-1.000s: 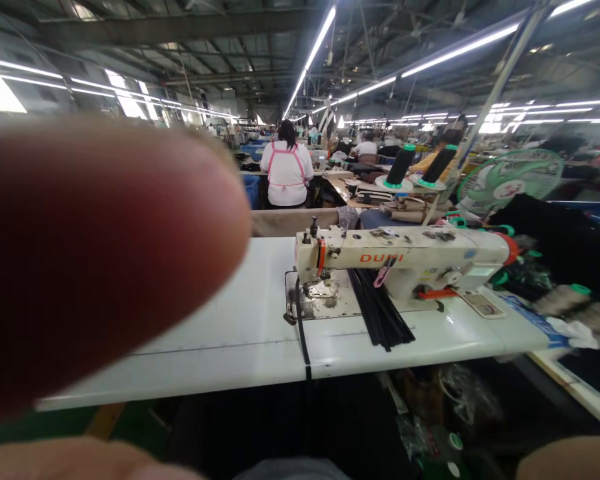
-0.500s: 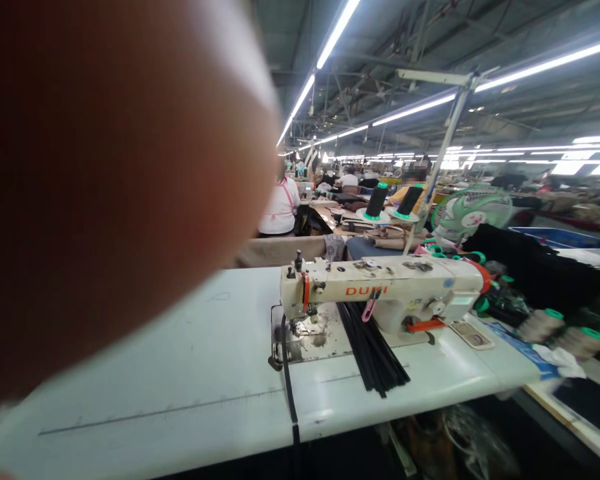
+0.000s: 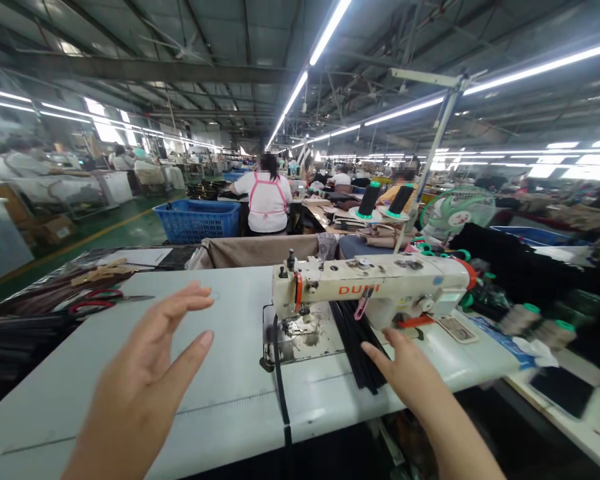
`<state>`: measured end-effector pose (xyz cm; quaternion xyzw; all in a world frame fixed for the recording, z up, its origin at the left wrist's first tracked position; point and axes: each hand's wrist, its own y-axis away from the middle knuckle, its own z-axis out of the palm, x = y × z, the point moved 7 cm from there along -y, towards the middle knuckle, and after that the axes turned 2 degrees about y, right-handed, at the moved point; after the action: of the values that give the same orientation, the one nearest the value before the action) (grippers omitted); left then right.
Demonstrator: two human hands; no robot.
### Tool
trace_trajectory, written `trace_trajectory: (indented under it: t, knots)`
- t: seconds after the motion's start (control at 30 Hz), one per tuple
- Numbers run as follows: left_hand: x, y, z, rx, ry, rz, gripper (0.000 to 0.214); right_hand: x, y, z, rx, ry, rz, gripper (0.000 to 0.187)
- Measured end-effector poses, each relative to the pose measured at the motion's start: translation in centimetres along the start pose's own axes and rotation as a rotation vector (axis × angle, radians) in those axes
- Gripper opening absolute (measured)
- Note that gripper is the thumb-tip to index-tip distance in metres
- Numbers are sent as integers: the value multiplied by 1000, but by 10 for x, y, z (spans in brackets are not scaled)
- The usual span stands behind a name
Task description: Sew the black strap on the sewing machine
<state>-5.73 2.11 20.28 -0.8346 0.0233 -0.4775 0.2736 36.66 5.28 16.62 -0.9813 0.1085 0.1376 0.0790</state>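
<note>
One wide hall point(image 3: 130, 67), several strip lights point(image 3: 330, 33) running far. One white table point(image 3: 235, 340), smooth, ruler marks point(image 3: 225, 404) along near side. One sewing machine point(image 3: 400, 277) on it, right. One blue basket point(image 3: 195, 225), far left. Two hands: left hand point(image 3: 145, 383) above table, left of machine, fingers spread wide; right hand point(image 3: 414, 373) at one black strip bundle point(image 3: 354, 347) near machine, thumb and fingers parted, contact unclear. Two black thread cones point(image 3: 368, 200) beyond. One pink clip point(image 3: 363, 305) on machine front.
</note>
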Motion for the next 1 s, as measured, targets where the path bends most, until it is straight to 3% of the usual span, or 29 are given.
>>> trace_trajectory:
  t: [0.07,0.17,0.33,0.63,0.77,0.9,0.97,1.0]
  knots:
    - [-16,-12,23,28,252,-160,46,-3,-10,33,-51,72,76,70]
    - [-66,-22,59,0,121,-308,41,-6,-14,66,-77,167,149,81]
    - [-126,-29,104,-118,-73,-320,34,-11,-15,79,-95,274,140,40]
    - [-146,-48,168,-121,-108,-446,32,-9,-27,88,-218,249,200,25]
    - [-148,-68,190,-85,-116,-456,33,-5,-20,87,-270,62,198,27]
    - [-151,-87,208,-124,-142,-413,30,7,12,90,-401,-257,225,26]
    - [-151,-90,215,-166,-150,-364,29,14,40,100,-490,-513,293,26]
    - [-149,-90,217,-197,-148,-334,28,13,57,109,-556,-856,383,22]
